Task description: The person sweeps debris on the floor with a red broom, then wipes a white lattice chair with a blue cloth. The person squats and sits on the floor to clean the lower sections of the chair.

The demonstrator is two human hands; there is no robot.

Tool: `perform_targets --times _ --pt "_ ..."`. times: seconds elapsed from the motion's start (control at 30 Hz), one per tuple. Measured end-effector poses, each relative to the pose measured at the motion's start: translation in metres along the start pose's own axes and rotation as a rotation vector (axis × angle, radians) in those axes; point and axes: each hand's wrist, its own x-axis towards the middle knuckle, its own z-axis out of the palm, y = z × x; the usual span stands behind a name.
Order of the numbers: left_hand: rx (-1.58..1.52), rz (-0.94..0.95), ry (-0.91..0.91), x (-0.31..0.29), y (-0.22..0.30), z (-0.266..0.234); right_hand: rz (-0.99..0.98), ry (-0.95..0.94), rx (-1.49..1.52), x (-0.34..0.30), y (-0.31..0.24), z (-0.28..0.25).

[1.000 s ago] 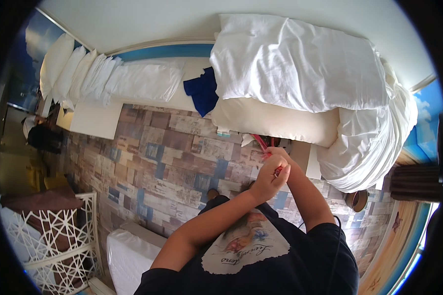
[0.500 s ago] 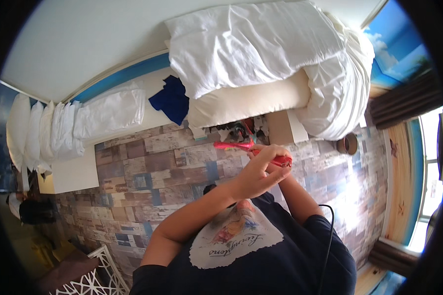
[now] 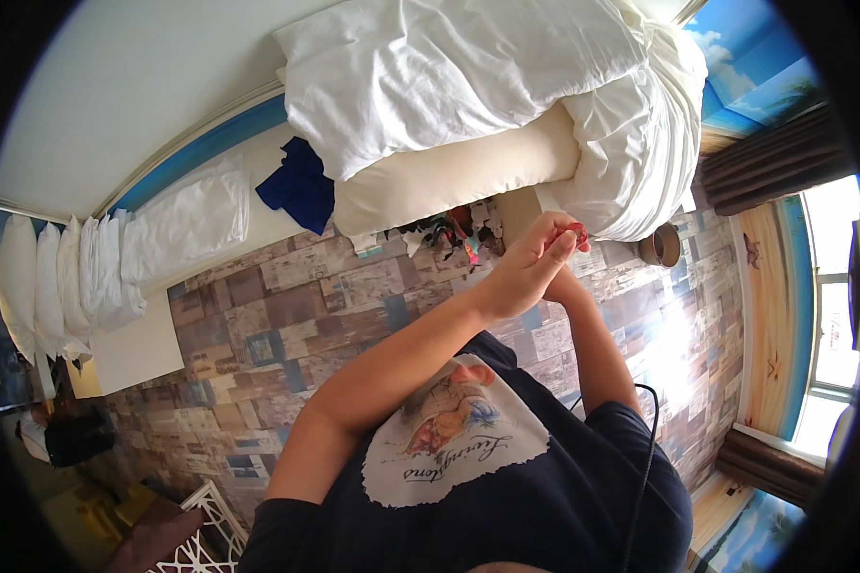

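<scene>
My left hand [image 3: 527, 271] is closed, with its fingers around a small red object [image 3: 579, 232] that shows only at the fingertips; its kind cannot be made out. My right hand [image 3: 555, 286] is pressed close behind the left one, at the same object. Most of its fingers are hidden there. Both hands are in front of the bed, close to its edge. Beneath the cream mattress [image 3: 459, 174] lies a tangle of black, white, red and green cloth-like things [image 3: 461, 234], just left of my hands.
A white duvet [image 3: 449, 76] is heaped on the mattress. To its left, a dark blue cloth [image 3: 299, 186] lies on a white bench beside a folded white bundle [image 3: 189, 212] and several white pillows [image 3: 48, 282]. A brown bin [image 3: 659, 246] stands on the patchwork-patterned floor [image 3: 287, 334].
Both hands have moved up and to the right together. The long red-pink part that stuck out to the left of them is out of sight, and the view has shifted slightly.
</scene>
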Motion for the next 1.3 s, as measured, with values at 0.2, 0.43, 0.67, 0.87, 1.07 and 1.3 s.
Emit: perform_targets --times 0.2,0.43,0.67,0.87,1.07,1.3 --pt "-0.007 -0.003 0.093 0.049 -0.055 -0.001 0.105 -0.08 0.009 0.041 0.071 -0.007" --pt "0.121 0.02 0.211 0.089 -0.064 -0.013 0.109 0.114 0.055 0.091 0.089 0.01" --pt "0.338 0.04 0.256 0.094 -0.062 -0.007 -0.076 0.07 0.214 0.138 0.098 0.038" --pt "0.527 0.156 0.427 0.093 -0.032 -0.018 -0.053 0.056 0.087 0.128 0.036 -0.017" --pt "0.104 -0.051 0.687 0.014 -0.054 -0.064 0.161 -0.015 0.198 0.136 0.09 -0.016" --pt "0.37 -0.335 0.98 -0.093 -0.079 -0.168 0.342 0.227 0.256 0.168 0.119 0.023"
